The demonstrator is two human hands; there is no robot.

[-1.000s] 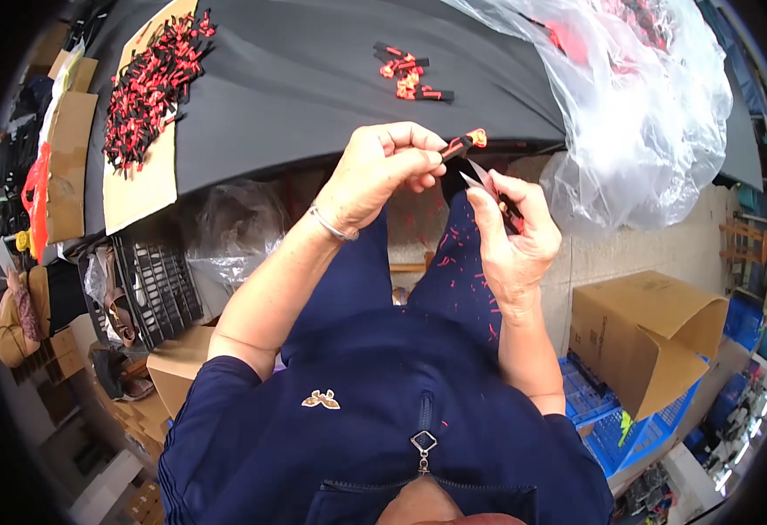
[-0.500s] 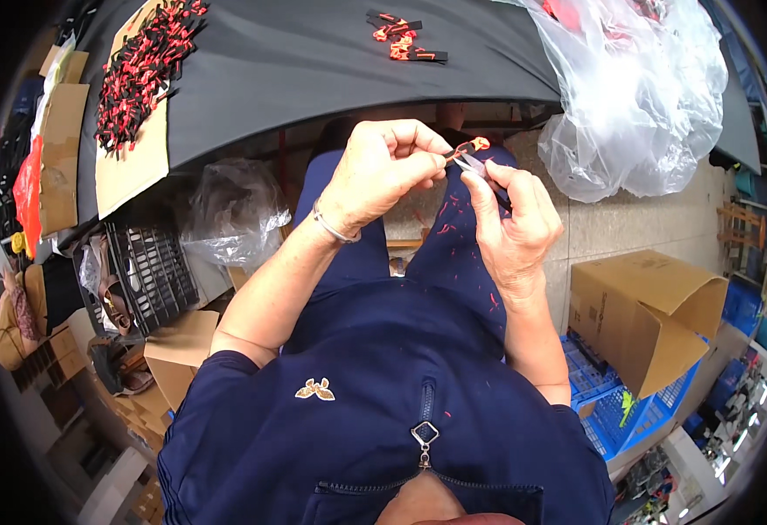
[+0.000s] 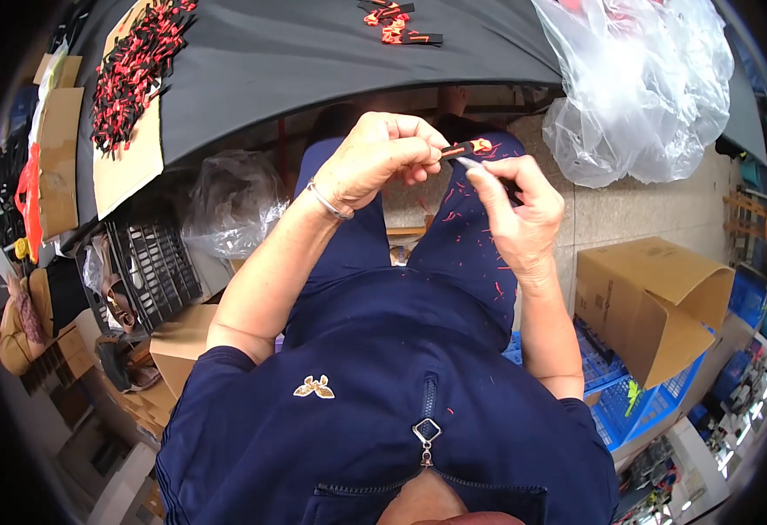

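My left hand (image 3: 373, 162) is closed, pinching one end of a short black fabric tab (image 3: 459, 151) with a red-orange knotted cord at its far end. In my right hand (image 3: 528, 219) is a pair of small thread snips (image 3: 468, 163), mostly covered by the fingers, with the metal blades against the tab's near edge. Both hands are above my lap, just off the table's front edge. Short red thread scraps (image 3: 499, 289) lie scattered over my dark blue trousers.
A black-covered table (image 3: 313, 61) curves ahead. On it are a heap of black-and-red tabs (image 3: 139, 79) over a cardboard sheet (image 3: 130, 179), several separate tabs (image 3: 392, 35) and a large clear plastic bag (image 3: 637, 96). A cardboard box (image 3: 633, 302) sits on a blue crate (image 3: 633, 420) at right.
The tab has turned so that its flat face with an orange stripe shows more. The snips' blades have drawn closer together, and the view has shifted slightly.
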